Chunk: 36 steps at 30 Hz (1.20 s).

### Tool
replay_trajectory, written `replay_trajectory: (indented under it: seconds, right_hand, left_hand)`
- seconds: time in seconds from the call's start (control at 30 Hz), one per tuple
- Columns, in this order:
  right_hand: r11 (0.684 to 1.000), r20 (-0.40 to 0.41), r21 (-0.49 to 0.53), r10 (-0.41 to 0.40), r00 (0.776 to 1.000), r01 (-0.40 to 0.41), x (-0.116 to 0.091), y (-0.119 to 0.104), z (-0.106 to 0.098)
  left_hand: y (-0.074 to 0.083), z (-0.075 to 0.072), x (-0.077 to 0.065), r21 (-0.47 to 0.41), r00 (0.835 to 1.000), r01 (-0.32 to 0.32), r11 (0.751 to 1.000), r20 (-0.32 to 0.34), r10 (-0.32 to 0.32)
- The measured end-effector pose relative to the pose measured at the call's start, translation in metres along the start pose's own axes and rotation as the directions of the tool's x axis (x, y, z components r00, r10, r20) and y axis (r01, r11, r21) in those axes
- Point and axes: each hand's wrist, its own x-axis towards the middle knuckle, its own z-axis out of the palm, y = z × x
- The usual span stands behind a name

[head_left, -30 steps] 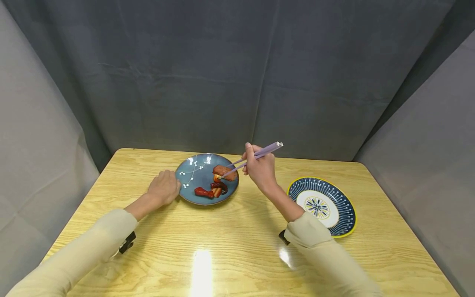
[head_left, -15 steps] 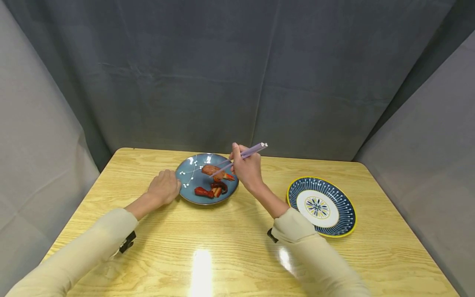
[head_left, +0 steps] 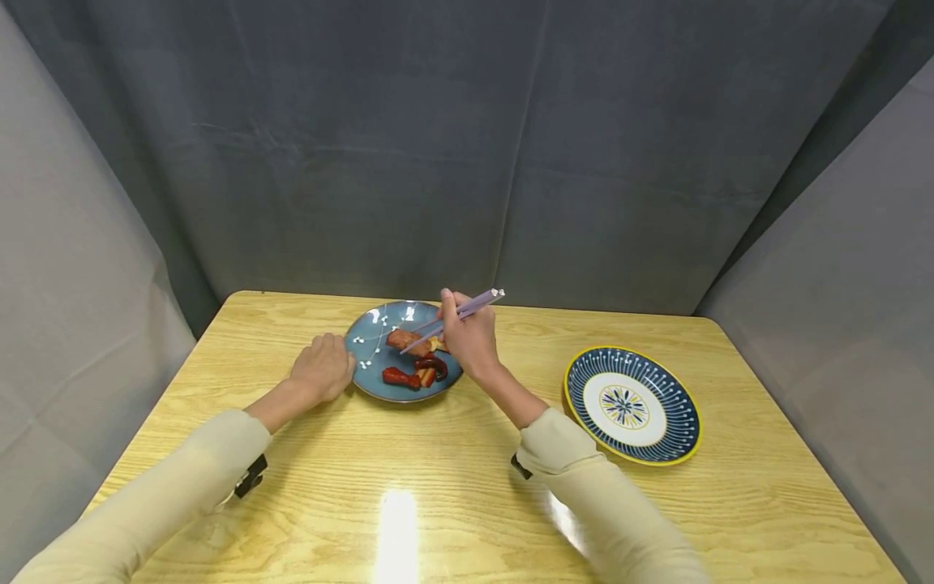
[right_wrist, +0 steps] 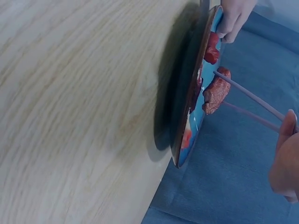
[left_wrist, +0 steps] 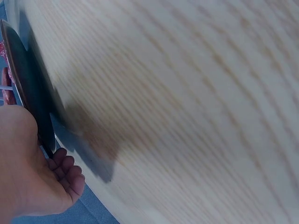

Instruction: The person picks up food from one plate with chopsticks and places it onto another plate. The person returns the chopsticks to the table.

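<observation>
My left hand (head_left: 323,367) grips the left rim of a blue plate (head_left: 379,388), its fingers curled at the edge in the left wrist view. In my right hand (head_left: 473,337) is a pair of light purple chopsticks (head_left: 477,303), slanting down over the plate. Their tips lie on either side of a browned piece of meat (right_wrist: 216,92) in the right wrist view. Nearer me on the plate lie a red piece of food (head_left: 400,378) and a dark curled piece (head_left: 438,367). An orange-yellow piece (head_left: 438,344) shows partly behind the right fingers.
To the right stands an oval plate (head_left: 682,418) with a navy pattern and a yellow rim. Both plates are on a wooden table (head_left: 452,470). Dark grey curtain (head_left: 379,162) hangs behind its far edge, with lighter cloth at both sides.
My right hand has moved left with the chopsticks. The browned meat has shifted left across the blue plate, while the orange-yellow piece shows right of it. My left hand stays put.
</observation>
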Motion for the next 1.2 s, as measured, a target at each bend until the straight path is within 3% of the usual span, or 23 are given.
replay_trajectory:
  seconds: [0.17, 0.47, 0.7, 1.2]
  right_hand:
    - [0.998, 0.011, -0.057, -0.029, 1.0, 0.03, -0.001, 0.002, 0.005]
    - [0.998, 0.033, -0.051, -0.042, 0.999, 0.044, -0.004, 0.005, 0.012]
    - [0.993, 0.054, -0.065, -0.098, 0.994, 0.101, -0.002, 0.0, 0.013]
    - [0.992, 0.068, -0.095, -0.072, 0.995, 0.078, 0.0, -0.001, 0.008]
  left_hand:
    - [0.0, -0.001, -0.002, -0.004, 1.0, 0.009, 1.0, 0.003, -0.009]
    - [-0.002, 0.004, 0.0, -0.001, 1.0, 0.002, 1.0, 0.0, -0.002]
    - [-0.003, 0.006, 0.001, -0.004, 1.0, 0.006, 1.0, -0.008, -0.006]
    - [-0.002, 0.004, 0.002, 0.005, 1.0, 0.014, 1.0, 0.007, -0.014]
